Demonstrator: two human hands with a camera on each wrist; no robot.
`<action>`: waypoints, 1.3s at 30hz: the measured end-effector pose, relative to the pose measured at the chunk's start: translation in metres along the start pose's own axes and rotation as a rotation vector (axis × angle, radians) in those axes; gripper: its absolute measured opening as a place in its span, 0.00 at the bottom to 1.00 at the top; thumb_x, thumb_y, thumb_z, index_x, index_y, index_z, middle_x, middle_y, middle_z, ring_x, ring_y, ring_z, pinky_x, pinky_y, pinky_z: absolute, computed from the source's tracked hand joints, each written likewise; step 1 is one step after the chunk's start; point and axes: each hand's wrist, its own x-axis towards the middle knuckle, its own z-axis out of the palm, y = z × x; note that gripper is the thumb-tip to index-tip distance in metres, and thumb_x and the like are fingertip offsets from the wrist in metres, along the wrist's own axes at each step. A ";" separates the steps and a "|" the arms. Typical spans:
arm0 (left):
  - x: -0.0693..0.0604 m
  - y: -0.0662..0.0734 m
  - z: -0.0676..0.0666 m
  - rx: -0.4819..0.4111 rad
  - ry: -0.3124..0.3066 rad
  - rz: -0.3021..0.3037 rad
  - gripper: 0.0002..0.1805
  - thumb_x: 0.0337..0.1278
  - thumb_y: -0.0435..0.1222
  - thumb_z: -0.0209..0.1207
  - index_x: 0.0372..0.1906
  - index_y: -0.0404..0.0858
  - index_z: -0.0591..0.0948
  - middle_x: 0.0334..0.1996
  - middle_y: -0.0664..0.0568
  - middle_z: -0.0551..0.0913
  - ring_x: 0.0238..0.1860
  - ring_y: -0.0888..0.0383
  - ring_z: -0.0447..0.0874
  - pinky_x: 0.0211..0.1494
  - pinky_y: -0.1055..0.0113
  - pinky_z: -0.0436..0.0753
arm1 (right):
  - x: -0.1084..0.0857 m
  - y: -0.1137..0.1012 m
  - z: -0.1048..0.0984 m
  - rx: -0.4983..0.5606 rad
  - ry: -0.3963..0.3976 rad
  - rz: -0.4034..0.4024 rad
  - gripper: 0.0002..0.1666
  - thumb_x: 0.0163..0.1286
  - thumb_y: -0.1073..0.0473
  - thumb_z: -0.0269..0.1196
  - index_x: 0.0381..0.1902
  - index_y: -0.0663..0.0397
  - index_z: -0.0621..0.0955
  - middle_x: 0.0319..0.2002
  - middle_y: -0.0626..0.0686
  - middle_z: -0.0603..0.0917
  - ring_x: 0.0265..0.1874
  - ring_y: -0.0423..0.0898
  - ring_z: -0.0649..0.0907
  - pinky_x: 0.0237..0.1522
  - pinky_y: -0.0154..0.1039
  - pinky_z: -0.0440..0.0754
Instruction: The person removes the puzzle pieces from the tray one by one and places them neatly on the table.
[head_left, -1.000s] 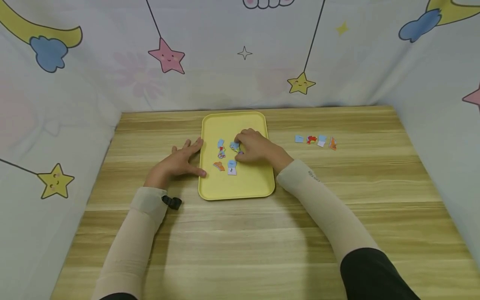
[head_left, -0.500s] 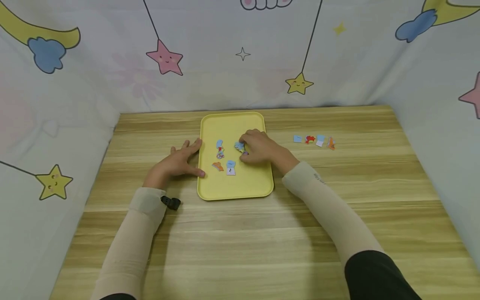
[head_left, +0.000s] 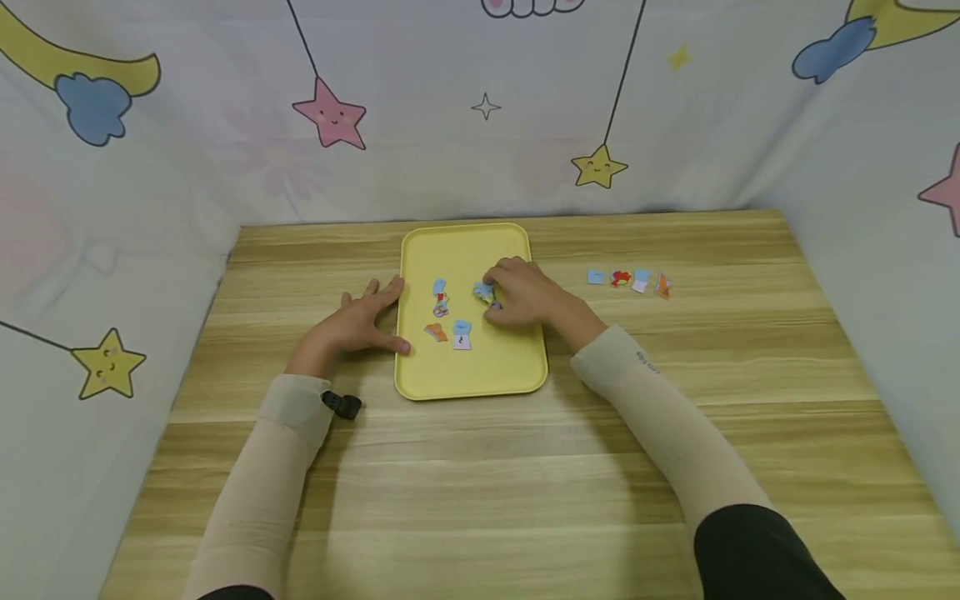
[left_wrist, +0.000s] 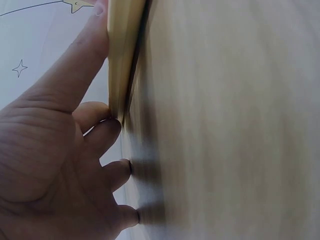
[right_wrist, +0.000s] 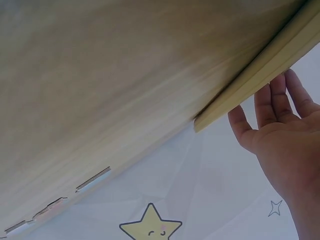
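Observation:
On the yellow tray [head_left: 471,379], my right hand [head_left: 525,293] holds a small blue-and-green cluster of puzzle pieces [head_left: 483,292] between its thumb and bent fingers. Part of the cluster is hidden under that hand. Left of it lie a blue, red and purple joined strip of pieces [head_left: 440,298], an orange piece [head_left: 436,332] and a blue-and-white pair of pieces [head_left: 462,335]. My left hand [head_left: 352,323] rests spread at the tray's left edge, thumb on the rim [left_wrist: 116,60]. In the right wrist view, the tray wall hides what the fingers [right_wrist: 265,102] touch.
Several more pieces lie in a row on the wooden table [head_left: 465,483], right of the tray: a blue one [head_left: 596,277], a red one [head_left: 620,278], a blue-and-white one [head_left: 641,281] and an orange one [head_left: 662,286]. Behind hangs a white cloth [head_left: 420,167] with stars.
My right hand has slid a little to the right across the tray, and the blue-and-green cluster has moved with it. The left hand has stayed at the tray's edge.

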 end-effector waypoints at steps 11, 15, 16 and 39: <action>0.000 0.002 -0.001 0.014 0.001 0.017 0.70 0.52 0.53 0.79 0.87 0.43 0.43 0.87 0.51 0.38 0.85 0.42 0.23 0.78 0.35 0.19 | -0.003 0.006 -0.005 0.030 0.022 -0.002 0.34 0.66 0.50 0.69 0.65 0.61 0.80 0.61 0.57 0.80 0.65 0.55 0.74 0.73 0.52 0.66; 0.001 0.002 -0.002 0.022 0.007 0.016 0.70 0.51 0.53 0.80 0.87 0.42 0.43 0.86 0.50 0.38 0.85 0.42 0.23 0.78 0.36 0.19 | -0.006 0.006 -0.007 0.036 0.029 -0.003 0.33 0.66 0.51 0.69 0.65 0.62 0.80 0.61 0.57 0.80 0.65 0.55 0.75 0.74 0.52 0.65; 0.001 0.002 -0.002 0.024 0.008 0.017 0.70 0.51 0.53 0.80 0.87 0.42 0.43 0.86 0.50 0.38 0.85 0.42 0.23 0.78 0.36 0.19 | -0.007 0.007 -0.008 0.040 0.030 0.000 0.34 0.66 0.51 0.69 0.65 0.62 0.80 0.61 0.57 0.80 0.65 0.56 0.74 0.74 0.52 0.65; 0.000 0.002 0.000 0.008 0.000 -0.006 0.70 0.50 0.54 0.79 0.87 0.44 0.43 0.87 0.52 0.38 0.85 0.43 0.22 0.78 0.35 0.19 | -0.022 0.016 -0.013 0.094 0.084 0.014 0.34 0.64 0.52 0.70 0.64 0.64 0.80 0.61 0.59 0.80 0.64 0.58 0.75 0.73 0.54 0.66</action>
